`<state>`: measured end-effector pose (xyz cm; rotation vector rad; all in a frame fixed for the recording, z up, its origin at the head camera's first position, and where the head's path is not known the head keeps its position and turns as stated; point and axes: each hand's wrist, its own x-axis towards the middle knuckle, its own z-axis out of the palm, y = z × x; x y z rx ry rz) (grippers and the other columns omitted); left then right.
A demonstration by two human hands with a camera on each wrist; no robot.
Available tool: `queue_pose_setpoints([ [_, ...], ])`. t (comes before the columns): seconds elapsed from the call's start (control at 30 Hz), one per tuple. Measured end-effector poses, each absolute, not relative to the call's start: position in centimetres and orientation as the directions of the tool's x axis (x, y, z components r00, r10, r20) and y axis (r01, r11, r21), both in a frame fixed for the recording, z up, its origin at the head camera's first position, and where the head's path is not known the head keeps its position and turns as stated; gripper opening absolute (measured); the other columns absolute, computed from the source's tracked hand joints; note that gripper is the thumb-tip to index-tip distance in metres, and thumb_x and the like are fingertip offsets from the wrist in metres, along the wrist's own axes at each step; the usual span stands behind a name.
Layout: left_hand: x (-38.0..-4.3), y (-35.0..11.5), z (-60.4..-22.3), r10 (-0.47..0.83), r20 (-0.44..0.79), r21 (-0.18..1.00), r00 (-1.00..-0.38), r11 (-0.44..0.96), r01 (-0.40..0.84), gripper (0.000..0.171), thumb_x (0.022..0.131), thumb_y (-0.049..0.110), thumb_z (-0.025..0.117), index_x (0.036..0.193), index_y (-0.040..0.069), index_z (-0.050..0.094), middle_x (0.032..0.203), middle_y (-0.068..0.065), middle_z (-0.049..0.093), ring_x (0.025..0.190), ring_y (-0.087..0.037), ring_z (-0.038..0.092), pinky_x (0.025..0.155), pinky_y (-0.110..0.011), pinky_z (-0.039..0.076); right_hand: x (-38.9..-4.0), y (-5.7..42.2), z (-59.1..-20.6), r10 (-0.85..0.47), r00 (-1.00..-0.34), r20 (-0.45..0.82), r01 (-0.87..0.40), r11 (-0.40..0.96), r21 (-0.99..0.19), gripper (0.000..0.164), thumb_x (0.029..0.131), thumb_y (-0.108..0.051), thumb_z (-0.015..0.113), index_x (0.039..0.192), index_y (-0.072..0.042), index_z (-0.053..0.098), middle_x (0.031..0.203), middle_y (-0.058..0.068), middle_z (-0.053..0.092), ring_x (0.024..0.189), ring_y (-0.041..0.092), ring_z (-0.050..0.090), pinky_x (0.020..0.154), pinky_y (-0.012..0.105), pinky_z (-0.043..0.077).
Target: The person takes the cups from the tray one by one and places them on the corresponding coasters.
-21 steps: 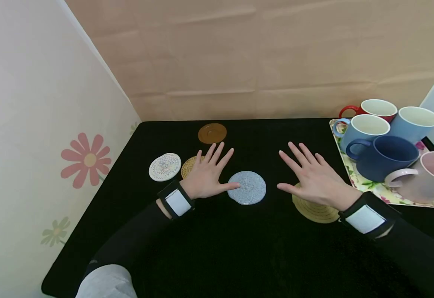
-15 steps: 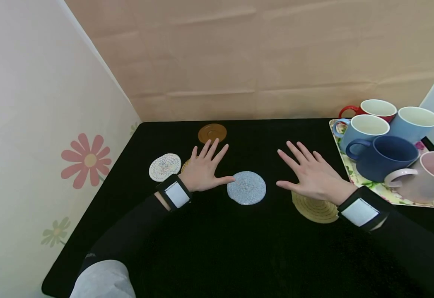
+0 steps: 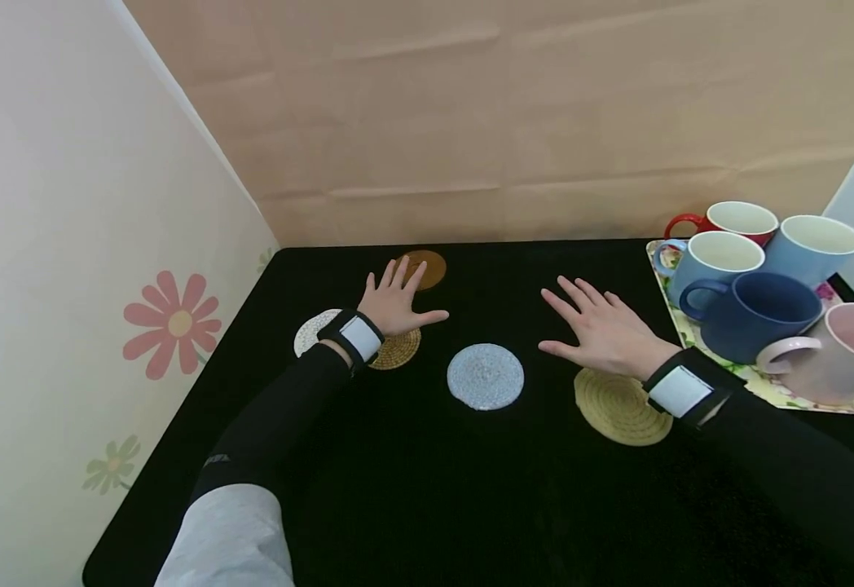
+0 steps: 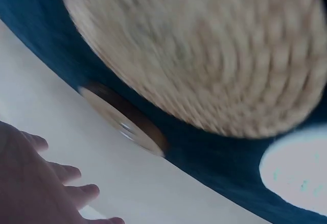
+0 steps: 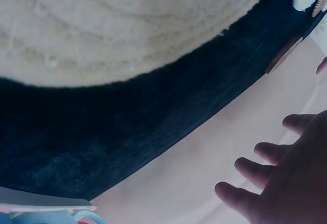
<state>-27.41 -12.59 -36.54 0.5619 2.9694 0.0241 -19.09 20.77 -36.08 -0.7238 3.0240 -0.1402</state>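
Note:
My left hand (image 3: 392, 308) hovers with spread fingers above the woven tan coaster (image 3: 396, 350), its fingertips overlapping the brown wooden saucer (image 3: 430, 269) in the head view. Its wrist band partly covers the white speckled coaster (image 3: 311, 330). In the left wrist view the woven coaster (image 4: 204, 55) fills the top and the fingers (image 4: 66, 173) hold nothing. My right hand (image 3: 606, 330), fingers also spread, is over the table just beyond the straw-coloured coiled coaster (image 3: 621, 412). Between the hands lies a light blue round coaster (image 3: 486, 377).
On the right a floral tray (image 3: 775, 391) bears several mugs: a dark blue mug (image 3: 760, 318), a pink mug (image 3: 841, 359), a red mug (image 3: 742, 220) and light blue ones. A papered wall stands behind the black table (image 3: 471, 497), a flowered wall at left.
My left hand has moved away from me and slightly left, uncovering part of the woven coaster and overlapping the saucer. My right hand has shifted slightly left and farther away. The view has tilted slightly.

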Motion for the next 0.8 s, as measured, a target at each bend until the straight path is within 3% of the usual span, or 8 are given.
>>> queue_pose_setpoints([
  [0.33,-33.3,-12.7,-38.2,0.209,-0.086,0.153,-0.974,0.969,0.195,0.097,0.085,0.076,0.045,0.157,0.023,0.009,0.161,-0.015,0.006,0.146,-0.035,0.004,0.112,-0.061,0.011,-18.9,20.3,-36.6,-0.440,-0.898,-0.007,-0.437,0.893,-0.110,0.086,0.091,-0.069,0.044,0.154,-0.012,0.027,0.157,0.023,0.018,0.141,0.045,0.017,0.106,0.067,0.021],
  [0.8,-35.4,-12.4,-40.8,0.086,-0.212,0.213,-0.974,0.976,0.040,0.101,0.083,0.076,0.048,0.157,0.025,0.003,0.161,-0.017,0.001,0.145,-0.039,0.004,0.110,-0.063,0.015,-18.5,19.2,-36.9,-0.468,-0.882,-0.056,-0.460,0.881,-0.112,0.089,0.091,-0.072,0.039,0.156,-0.014,0.022,0.158,0.021,0.015,0.141,0.044,0.019,0.105,0.066,0.024],
])
